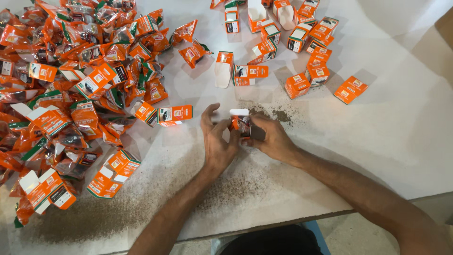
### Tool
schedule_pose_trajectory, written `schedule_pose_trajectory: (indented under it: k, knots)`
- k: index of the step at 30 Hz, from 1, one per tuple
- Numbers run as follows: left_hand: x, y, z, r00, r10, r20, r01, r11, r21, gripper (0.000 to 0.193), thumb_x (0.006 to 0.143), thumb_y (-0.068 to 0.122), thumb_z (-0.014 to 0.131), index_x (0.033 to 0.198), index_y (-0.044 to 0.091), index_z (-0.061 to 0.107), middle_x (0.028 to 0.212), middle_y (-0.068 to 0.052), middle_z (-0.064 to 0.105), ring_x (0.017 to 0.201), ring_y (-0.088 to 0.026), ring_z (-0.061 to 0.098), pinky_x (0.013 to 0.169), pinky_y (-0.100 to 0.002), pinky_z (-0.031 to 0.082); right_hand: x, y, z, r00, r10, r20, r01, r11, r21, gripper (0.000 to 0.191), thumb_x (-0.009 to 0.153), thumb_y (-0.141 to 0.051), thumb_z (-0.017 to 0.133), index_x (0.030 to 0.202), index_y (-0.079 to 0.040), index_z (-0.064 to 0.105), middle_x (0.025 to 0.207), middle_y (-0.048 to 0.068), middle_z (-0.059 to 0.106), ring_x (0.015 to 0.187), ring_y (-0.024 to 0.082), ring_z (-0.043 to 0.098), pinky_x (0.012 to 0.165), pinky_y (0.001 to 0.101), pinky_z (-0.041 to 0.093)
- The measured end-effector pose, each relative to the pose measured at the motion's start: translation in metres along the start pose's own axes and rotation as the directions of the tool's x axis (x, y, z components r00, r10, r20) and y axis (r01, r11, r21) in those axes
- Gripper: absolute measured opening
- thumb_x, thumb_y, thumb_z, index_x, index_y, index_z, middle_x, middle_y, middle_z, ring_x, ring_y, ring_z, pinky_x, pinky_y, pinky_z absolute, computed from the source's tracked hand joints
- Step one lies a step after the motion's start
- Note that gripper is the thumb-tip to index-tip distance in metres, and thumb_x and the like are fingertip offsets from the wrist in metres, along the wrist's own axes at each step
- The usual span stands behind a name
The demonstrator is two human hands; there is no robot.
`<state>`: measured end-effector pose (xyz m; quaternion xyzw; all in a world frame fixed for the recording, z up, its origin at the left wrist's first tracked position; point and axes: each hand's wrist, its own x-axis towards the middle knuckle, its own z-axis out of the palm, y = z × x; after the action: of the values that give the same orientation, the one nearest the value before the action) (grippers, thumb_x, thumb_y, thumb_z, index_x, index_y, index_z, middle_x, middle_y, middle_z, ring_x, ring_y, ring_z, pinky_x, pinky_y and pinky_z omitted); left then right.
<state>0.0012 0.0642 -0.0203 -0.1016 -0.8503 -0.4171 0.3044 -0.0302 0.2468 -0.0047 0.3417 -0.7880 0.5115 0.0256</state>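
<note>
white table point(377, 156), worn and speckled | grey floor point(349, 233) | bright overhead light

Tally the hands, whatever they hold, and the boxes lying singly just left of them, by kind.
Hands, left hand and right hand: 2
Held by both: small orange cardboard box with open white flap: 1
Lying left of them: small orange cardboard boxes: 2
Total: 5

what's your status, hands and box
Left hand and right hand both closed on small orange box, white flap up. Pile of orange pouches off left. Nothing in the way.
</note>
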Motion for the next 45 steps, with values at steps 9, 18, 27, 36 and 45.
schedule_pose_trajectory:
  k: [9,18,27,36,45]
  knots:
    - [-0.002,-0.020,0.013,0.886,-0.375,0.272,0.461,0.775,-0.433,0.063,0.085,-0.002,0.064,0.140,0.000,0.033,0.119,-0.014,0.061,0.069,-0.012,0.066,0.057,-0.029,0.055,-0.003,0.004,0.002,0.996,-0.091,-0.014,0.089,0.991,-0.102,0.065,0.075,-0.009,0.088,0.131,-0.001,0.057,0.126,0.018,0.065,0.117,0.034,0.063,0.096,0.0429,0.052]
    - [0.008,-0.036,0.025,0.867,-0.325,0.378,0.483,0.733,-0.479,0.029,0.085,-0.002,0.057,0.113,-0.006,0.064,0.095,-0.009,0.068,0.082,-0.015,0.072,0.069,-0.029,0.061,-0.013,0.011,0.008,0.998,-0.055,-0.041,0.050,0.992,-0.118,0.061,0.084,-0.003,0.081,0.139,-0.003,0.054,0.136,0.017,0.065,0.126,0.029,0.066,0.101,0.0386,0.055]
    - [0.018,-0.037,-0.025,0.689,-0.169,0.704,0.716,0.305,-0.628,0.037,0.093,0.022,0.055,0.117,-0.002,0.068,0.094,-0.011,0.072,0.071,-0.015,0.069,0.069,-0.029,0.058,-0.012,0.006,0.009,0.957,-0.273,0.102,0.283,0.787,-0.549,0.048,0.086,-0.014,0.076,0.130,0.000,0.060,0.129,0.023,0.059,0.111,0.040,0.063,0.092,0.0489,0.053]
    - [0.027,-0.040,-0.003,0.763,-0.300,0.572,0.592,0.679,-0.434,0.025,0.088,0.008,0.071,0.111,-0.004,0.069,0.091,-0.007,0.073,0.074,-0.015,0.064,0.063,-0.032,0.055,-0.012,0.011,0.012,0.973,-0.225,-0.045,0.191,0.903,-0.384,0.044,0.087,-0.013,0.078,0.122,0.000,0.054,0.104,0.014,0.068,0.092,0.038,0.069,0.076,0.0473,0.054]
    - [0.000,-0.015,-0.022,0.882,0.369,0.294,-0.311,0.923,-0.226,0.037,0.087,0.006,0.076,0.122,-0.001,0.066,0.136,-0.021,0.065,0.135,-0.038,0.058,0.111,-0.044,0.050,-0.016,0.015,0.011,0.997,0.033,-0.063,-0.052,0.937,-0.345,0.047,0.086,-0.014,0.082,0.112,-0.006,0.044,0.101,0.018,0.070,0.093,0.039,0.070,0.075,0.0463,0.055]
